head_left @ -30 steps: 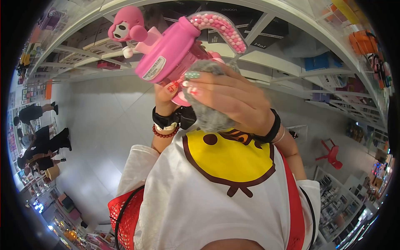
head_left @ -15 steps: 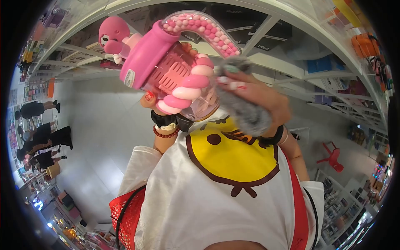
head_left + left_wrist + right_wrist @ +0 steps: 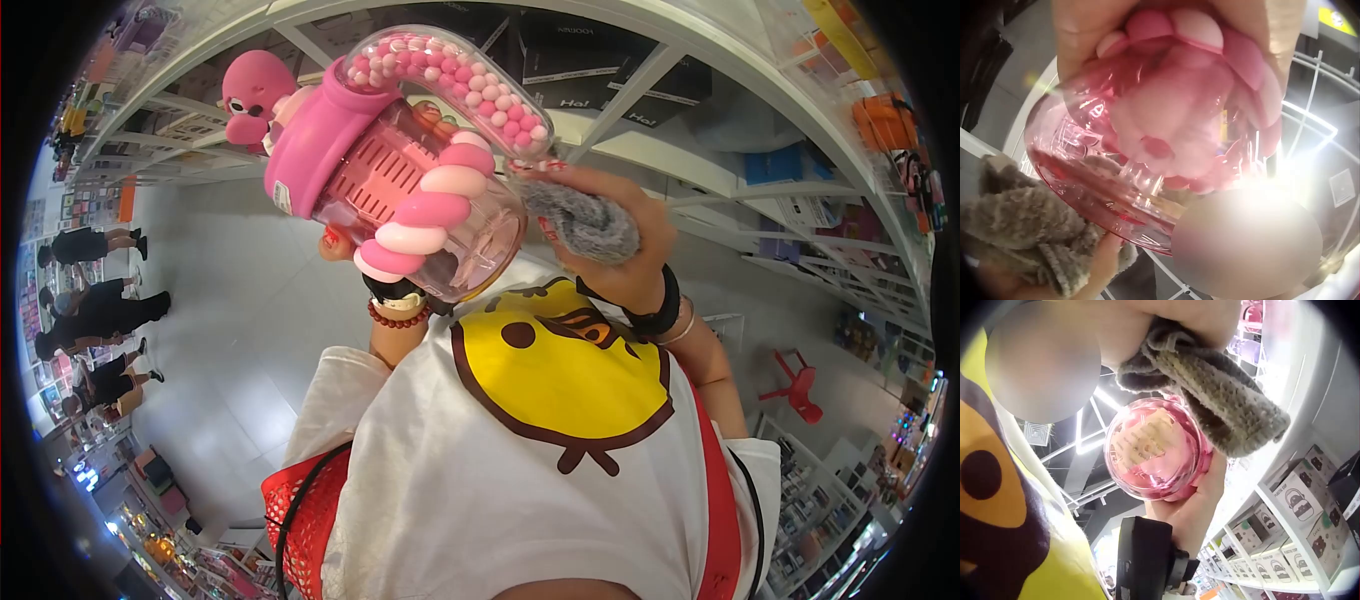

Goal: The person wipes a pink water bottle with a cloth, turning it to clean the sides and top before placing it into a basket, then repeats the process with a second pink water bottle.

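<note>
A pink cup with a clear body tilts in front of the chest in the head view. It has a pink figure on its lid end, a curved tube of pink and white beads, and a twisted pink-and-white band along its side. My left hand grips it from behind, mostly hidden there; in the left wrist view, fingers clasp the twisted band. My right hand holds a grey fuzzy cloth beside the cup's base end. From below, the right wrist view shows the clear base near the cloth.
White shelves with black boxes curve behind the cup. More printed boxes line the shelf in the right wrist view. A red stool stands on the floor at right, and several people are far left.
The cup has moved left and turned, baring the twisted band and slotted inside. My right hand with the cloth has come off the cup's front to its right side.
</note>
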